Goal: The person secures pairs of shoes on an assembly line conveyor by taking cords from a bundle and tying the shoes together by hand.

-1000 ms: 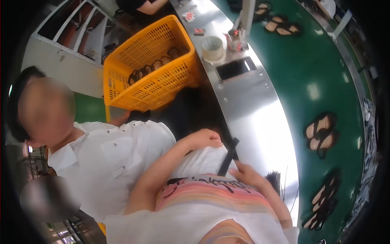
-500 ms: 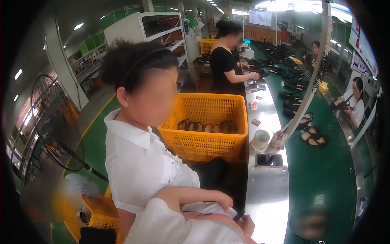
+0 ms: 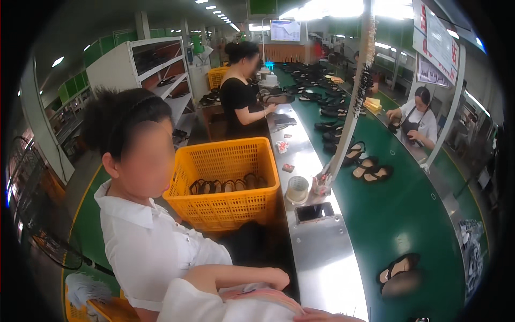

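- Green rubber conveyor belt [image 3: 407, 214] takes up the whole right side, curving away with pairs of black flat shoes dotted along it; the nearest pair [image 3: 398, 266] sits right of and a bit ahead of the wearer's hands.
- Next to it, the long shiny steel bench strip [image 3: 327, 268] runs straight out from the wearer, so both hands sit at its near end.
- Person in a white collared shirt [image 3: 145, 241] sits just to the wearer's left, in front of a big orange plastic mesh basket [image 3: 228, 182] with dark shoe parts lined up inside.
- Small stuff on the steel strip: a pale round plastic cup [image 3: 297, 189], and a dark rectangular cut-out [image 3: 314, 212] right behind it.
- Left hand [image 3: 276, 279]: forearm lies across the lap pointing right, fingers curled loosely into a soft fist near the bench edge; can't see anything in it.
- Right hand [image 3: 327, 316]: only a sliver shows at the bottom edge, so can't tell how open it is or whether it's holding something. It's the one closer to the belt and that nearest shoe pair.
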### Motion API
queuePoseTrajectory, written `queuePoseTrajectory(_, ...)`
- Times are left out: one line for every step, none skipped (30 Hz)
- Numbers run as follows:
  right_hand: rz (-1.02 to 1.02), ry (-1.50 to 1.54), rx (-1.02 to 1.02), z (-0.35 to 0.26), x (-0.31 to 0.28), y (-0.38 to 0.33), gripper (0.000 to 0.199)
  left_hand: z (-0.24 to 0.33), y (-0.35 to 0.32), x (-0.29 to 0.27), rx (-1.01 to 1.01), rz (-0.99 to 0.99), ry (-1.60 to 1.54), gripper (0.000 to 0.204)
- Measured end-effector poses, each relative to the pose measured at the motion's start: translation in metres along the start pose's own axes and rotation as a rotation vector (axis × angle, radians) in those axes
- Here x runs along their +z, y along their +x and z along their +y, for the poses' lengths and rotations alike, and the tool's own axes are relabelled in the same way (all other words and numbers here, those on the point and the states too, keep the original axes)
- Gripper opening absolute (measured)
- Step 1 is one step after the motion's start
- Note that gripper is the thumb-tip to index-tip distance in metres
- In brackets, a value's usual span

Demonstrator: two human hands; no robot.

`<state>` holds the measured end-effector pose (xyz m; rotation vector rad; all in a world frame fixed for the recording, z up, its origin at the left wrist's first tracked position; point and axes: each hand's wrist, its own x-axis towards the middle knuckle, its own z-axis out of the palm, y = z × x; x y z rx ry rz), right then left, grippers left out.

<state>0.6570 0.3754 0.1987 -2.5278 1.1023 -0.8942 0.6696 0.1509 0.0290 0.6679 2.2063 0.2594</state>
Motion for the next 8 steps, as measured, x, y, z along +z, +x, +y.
queuePoseTrajectory(0.288, 0.232, 0.086, -0.024, -0.029, 0.011, 0.039, 0.011, -0.013, -0.022, -0.121, 0.066, 0.041, 0.030)
queuePoseTrajectory(0.573, 0.470, 0.174, -0.044, -0.046, 0.016, 0.038, 0.017, -0.030, -0.050, 0.030, 0.182, -0.079, 0.026)
queuePoseTrajectory(0.570, 0.602, 0.016, -0.050, -0.048, 0.007, 0.033, 0.026, -0.055, -0.075, 0.151, 0.304, -0.225, 0.024)
queuePoseTrajectory(0.583, 0.703, -0.119, -0.055, -0.049, 0.001, 0.029, 0.045, -0.095, -0.106, 0.406, 0.348, -0.479, 0.022)
queuePoseTrajectory(0.448, 0.644, -0.286, -0.059, -0.059, 0.000, 0.026, 0.063, -0.131, -0.139, 0.680, 0.357, -0.708, 0.021)
queuePoseTrajectory(0.310, 0.559, -0.431, -0.065, -0.072, 0.000, 0.023, 0.067, -0.150, -0.165, 1.073, 0.237, -0.638, 0.021)
queuePoseTrajectory(0.297, 0.558, -0.457, -0.078, -0.081, -0.003, 0.023, 0.075, -0.176, -0.170, 1.404, 0.161, -0.582, 0.022)
queuePoseTrajectory(0.241, 0.481, -0.390, -0.091, -0.087, -0.005, 0.022, 0.072, -0.180, -0.169, 1.392, 0.175, -0.585, 0.022)
